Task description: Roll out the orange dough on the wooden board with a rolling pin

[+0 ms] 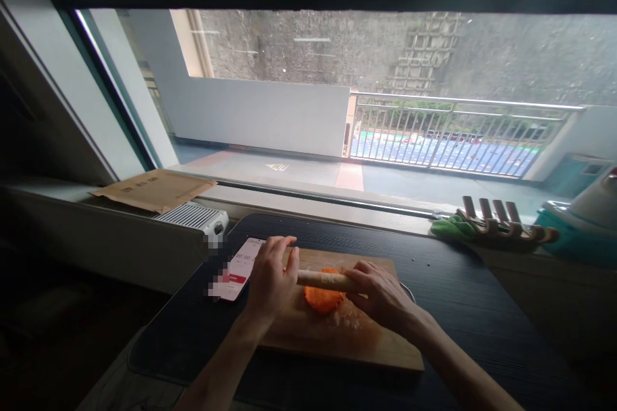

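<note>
"One wide window (308,51) takes up most of that wall, with a railing (453,131) outside it. What sits below?"

"A white radiator (197,215) at the left, a brown envelope (157,189) lying on top. Beside it, a dark surface (463,321) with rounded corners, its far edge near the sill."

"And on that?"

"A wooden board (347,350), set roughly in the middle, one long edge towards the person. A lit phone (238,270) lies flat just left of it, its far end leaning to the right."

"The hands?"

"Both at the rolling pin (322,279). The right hand (380,289) grasps one end, fingers over it and thumb below. The left hand (274,276) is at the other end with its fingers raised; I can't tell how firmly it grips, since it hides that tip."

"Which way does the pin run?"

"Left to right, nearly level, above the board and across the orange dough (322,300). Dough shows on both sides, more on the near one."

"Anything smaller?"

"White flour (349,318), scattered just right of the dough."
</note>
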Tool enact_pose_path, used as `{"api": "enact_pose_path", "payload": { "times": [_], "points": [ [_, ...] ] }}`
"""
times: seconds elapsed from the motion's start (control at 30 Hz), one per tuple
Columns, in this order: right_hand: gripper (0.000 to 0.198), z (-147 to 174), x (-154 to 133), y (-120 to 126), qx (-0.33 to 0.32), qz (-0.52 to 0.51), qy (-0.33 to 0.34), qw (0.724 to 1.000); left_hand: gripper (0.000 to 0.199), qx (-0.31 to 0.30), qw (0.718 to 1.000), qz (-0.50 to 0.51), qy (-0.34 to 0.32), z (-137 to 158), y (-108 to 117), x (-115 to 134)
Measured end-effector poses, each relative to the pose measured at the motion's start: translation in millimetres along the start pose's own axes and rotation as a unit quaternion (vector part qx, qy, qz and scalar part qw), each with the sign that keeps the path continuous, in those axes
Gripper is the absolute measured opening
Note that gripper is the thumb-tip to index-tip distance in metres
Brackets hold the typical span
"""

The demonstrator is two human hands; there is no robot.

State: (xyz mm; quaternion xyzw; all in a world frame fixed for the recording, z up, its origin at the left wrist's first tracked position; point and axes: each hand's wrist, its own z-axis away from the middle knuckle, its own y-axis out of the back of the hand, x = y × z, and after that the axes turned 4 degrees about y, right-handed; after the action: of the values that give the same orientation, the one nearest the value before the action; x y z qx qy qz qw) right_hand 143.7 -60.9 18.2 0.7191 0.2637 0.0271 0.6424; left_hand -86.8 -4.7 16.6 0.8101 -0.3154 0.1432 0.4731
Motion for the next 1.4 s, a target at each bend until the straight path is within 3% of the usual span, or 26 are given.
{"api": "enact_pose_path", "payload": {
  "times": [0.1, 0.23, 0.33, 0.43, 0.53, 0.7, 0.93, 1.17, 1.4],
  "points": [
    [0.019, -15.3, -5.8, -3.6, -0.035, 0.001, 0.036, 0.999, 0.033, -0.035, 0.996, -0.061, -0.050, 8.9, -10.0, 1.8],
    [0.030, -37.7, -10.0, -24.0, 0.020, -0.003, -0.036, 0.999, 0.038, -0.079, 0.988, -0.110, -0.070, 34.4, -35.7, -4.8],
    [0.042, -64.4, -9.7, -37.8, 0.068, 0.052, -0.091, 0.992, 0.043, -0.090, 0.979, -0.170, -0.072, 25.2, -45.0, -9.5],
    [0.049, -84.4, -6.9, -43.7, 0.045, 0.070, -0.135, 0.987, 0.046, -0.096, 0.974, -0.203, -0.035, 5.0, -45.6, -11.2],
    [0.050, -70.0, -5.7, -47.4, 0.031, 0.073, -0.121, 0.990, 0.047, -0.110, 0.972, -0.204, -0.045, 14.2, -40.8, -12.8],
    [0.046, -27.6, -6.8, -52.0, 0.048, 0.081, -0.027, 0.995, 0.049, -0.111, 0.965, -0.196, -0.133, 53.7, -33.3, -16.6],
    [0.049, -99.4, -2.4, -40.0, -0.012, 0.073, -0.126, 0.989, 0.050, -0.166, 0.959, -0.231, -0.010, -5.7, -40.2, -19.6],
    [0.047, -35.1, -5.2, -47.0, 0.020, 0.064, -0.019, 0.998, 0.049, -0.122, 0.965, -0.193, -0.129, 52.3, -30.7, -23.2],
    [0.051, -107.2, 5.4, -42.5, -0.011, 0.062, -0.138, 0.988, 0.048, -0.164, 0.959, -0.230, -0.016, -16.9, -46.4, -28.3]
  ]
}}
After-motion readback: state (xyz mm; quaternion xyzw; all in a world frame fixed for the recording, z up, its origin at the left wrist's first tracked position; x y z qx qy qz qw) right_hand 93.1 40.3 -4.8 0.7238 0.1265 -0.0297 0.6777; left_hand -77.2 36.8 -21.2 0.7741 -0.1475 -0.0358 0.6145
